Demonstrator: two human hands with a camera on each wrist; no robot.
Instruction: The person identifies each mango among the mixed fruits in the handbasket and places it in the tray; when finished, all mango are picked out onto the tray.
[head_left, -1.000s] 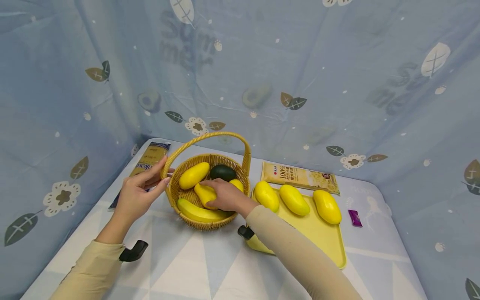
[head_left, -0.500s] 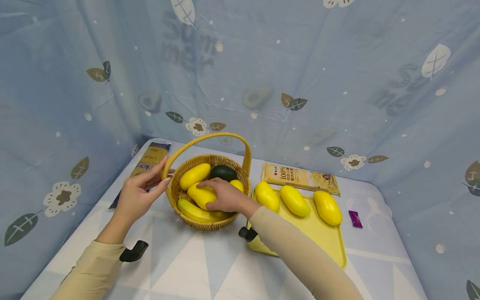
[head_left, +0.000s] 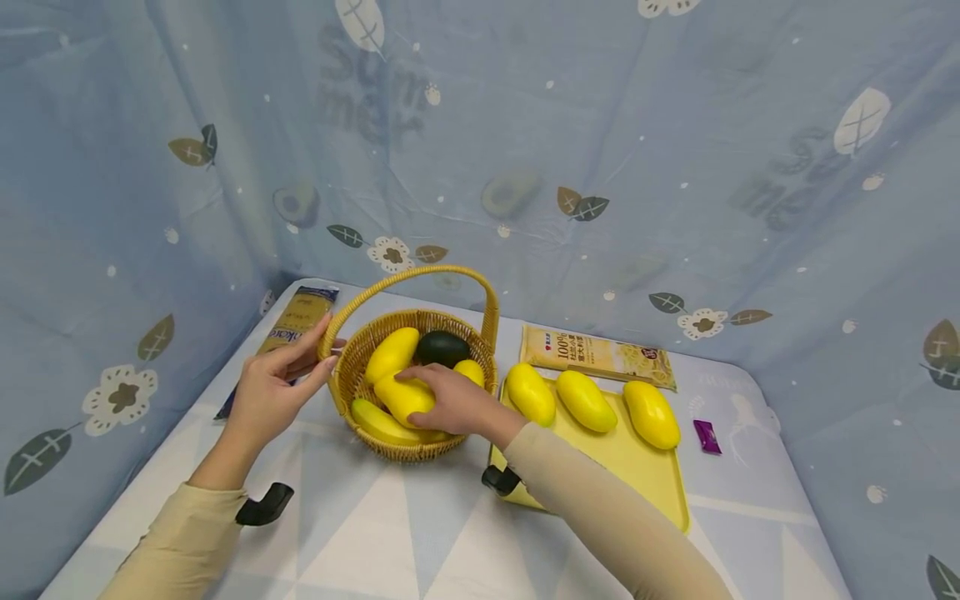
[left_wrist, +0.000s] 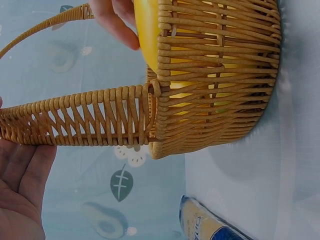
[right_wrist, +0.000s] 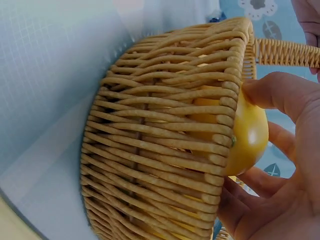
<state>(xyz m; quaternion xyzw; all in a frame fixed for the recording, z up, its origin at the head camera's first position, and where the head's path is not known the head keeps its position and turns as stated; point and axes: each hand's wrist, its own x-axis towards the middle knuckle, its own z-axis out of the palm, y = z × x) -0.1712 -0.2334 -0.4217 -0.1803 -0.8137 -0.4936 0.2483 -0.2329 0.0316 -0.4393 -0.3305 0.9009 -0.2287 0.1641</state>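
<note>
In the head view my left hand [head_left: 281, 383] holds the left side of the wicker basket's handle [head_left: 330, 337], thumb on one side and fingers on the other. My right hand [head_left: 453, 400] reaches inside the basket [head_left: 420, 452] and grips a yellow mango [right_wrist: 254, 135], thumb and fingers around it. That mango sits partly above the rim in the right wrist view. Around it in the basket are another mango [head_left: 392, 354], a dark green avocado [head_left: 442, 348], a banana [head_left: 386, 423] and a yellow fruit [head_left: 470, 372] partly hidden by my right hand.
Right of the basket, a yellow tray [head_left: 637, 475] bears three mangoes [head_left: 587, 402]. Behind it lies a pasta packet [head_left: 596, 354]; a blue-and-gold packet [head_left: 300, 312] lies at the left. A small purple packet [head_left: 707, 436] is to the tray's right. Patterned curtains enclose the table.
The mango in my right hand has come up and left a little, now against the other mango, which has turned more upright. My left hand has stayed at the handle.
</note>
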